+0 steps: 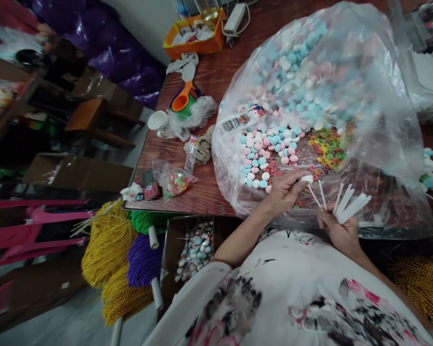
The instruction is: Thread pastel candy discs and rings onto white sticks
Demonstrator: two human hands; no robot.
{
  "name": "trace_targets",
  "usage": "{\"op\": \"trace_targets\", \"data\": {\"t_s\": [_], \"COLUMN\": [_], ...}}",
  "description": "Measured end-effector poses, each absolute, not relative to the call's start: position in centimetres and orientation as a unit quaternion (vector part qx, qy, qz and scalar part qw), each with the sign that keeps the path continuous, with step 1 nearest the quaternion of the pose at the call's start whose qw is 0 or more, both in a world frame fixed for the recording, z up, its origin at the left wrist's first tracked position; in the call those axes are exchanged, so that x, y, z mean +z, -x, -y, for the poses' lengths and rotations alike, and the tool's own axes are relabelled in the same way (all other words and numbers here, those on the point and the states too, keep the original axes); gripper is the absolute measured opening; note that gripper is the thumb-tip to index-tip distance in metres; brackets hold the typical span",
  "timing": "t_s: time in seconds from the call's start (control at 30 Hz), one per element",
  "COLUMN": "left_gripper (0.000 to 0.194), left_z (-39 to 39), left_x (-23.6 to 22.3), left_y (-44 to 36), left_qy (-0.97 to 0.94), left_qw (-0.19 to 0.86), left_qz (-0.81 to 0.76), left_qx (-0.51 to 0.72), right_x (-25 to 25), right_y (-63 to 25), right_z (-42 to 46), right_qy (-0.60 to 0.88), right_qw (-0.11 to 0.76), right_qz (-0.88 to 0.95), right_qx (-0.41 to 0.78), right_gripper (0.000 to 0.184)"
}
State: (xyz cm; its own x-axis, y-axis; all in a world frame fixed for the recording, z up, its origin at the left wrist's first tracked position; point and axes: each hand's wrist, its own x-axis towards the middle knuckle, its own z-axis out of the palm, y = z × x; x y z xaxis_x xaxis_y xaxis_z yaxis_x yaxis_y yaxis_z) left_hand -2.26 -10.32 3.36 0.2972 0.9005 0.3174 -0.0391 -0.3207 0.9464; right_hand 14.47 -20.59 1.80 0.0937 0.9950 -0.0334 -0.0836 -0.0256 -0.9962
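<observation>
My left hand point(286, 191) pinches a small white candy-like piece point(306, 179) between thumb and fingers. A thin white stick point(313, 196) runs from that piece toward my right hand point(341, 233). My right hand is closed around a fan of white sticks point(350, 204), their ends pointing up and outward. Just beyond both hands lies a large clear plastic bag point(227, 144), opened toward me. Inside it are many pink, blue and white rounded pieces point(263, 144) and small red, yellow and green rings point(328, 149). A printed packet point(242, 119) rests on the bag's left side.
On the wooden table point(166, 178) stand an orange tray point(195, 45), a white cup point(158, 121), an orange scoop point(182, 99) and a small bag of colored rings point(176, 182). Below the edge are a box of wrapped pieces point(195, 254) and yellow cord bundles point(108, 230).
</observation>
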Motion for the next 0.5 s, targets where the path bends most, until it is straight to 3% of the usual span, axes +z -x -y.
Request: {"op": "trace_targets", "data": {"t_s": [0.13,0.3,0.5], "left_gripper": [0.031,0.033,0.042], "left_z": [10.8,11.7,10.6], "left_x": [2.8,2.4,3.3], "left_y": [1.9,0.0,-2.2], "left_qy": [-0.702,-0.711,-0.775], "left_qw": [0.402,0.435,0.384], "left_qz": [-0.336,-0.318,-0.288], "left_qx": [0.482,0.452,0.410], "right_x": [2.3,2.0,1.8], "right_y": [-14.2,-14.6,-16.7], "right_z": [20.5,20.3,19.7], "right_qy": [0.523,0.562,0.564], "right_qw": [0.548,0.567,0.609], "right_qz": [0.437,0.371,0.319], "right_qx": [0.486,0.474,0.456], "right_gripper": [0.021,0.023,0.021]}}
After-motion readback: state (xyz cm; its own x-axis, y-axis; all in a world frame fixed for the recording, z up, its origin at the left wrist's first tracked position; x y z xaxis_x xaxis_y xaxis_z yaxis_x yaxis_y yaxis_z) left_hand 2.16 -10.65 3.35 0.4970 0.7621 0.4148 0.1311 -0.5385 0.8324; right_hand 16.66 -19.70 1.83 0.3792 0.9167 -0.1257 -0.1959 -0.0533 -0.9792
